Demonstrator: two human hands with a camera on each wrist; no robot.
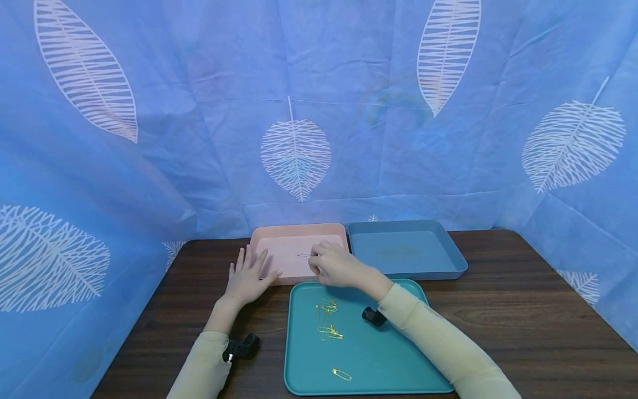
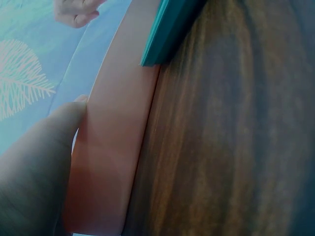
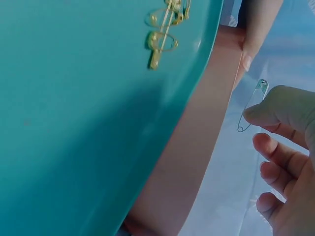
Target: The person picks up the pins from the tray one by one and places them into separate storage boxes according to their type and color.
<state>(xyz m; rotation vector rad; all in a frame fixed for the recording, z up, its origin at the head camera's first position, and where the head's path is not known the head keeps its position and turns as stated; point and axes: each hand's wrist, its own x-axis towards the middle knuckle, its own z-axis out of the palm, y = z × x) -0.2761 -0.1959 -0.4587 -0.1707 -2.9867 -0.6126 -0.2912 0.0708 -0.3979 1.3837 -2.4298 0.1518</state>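
Note:
My right hand is over the pink tray and pinches a silver safety pin between thumb and forefinger, the other fingers loosely bent. In the head view, a thin silvery shape shows beside those fingertips; whether it is the held pin or lies in the tray, I cannot tell. With fingers spread, my left hand rests at the pink tray's left front corner, its thumb against the front wall. Several gold safety pins lie on the teal tray, one apart near its front.
A blue tray stands to the right of the pink one. The teal tray lies in front of both, under my right forearm. All are on a dark wooden table, backed by a blue leaf-patterned cloth.

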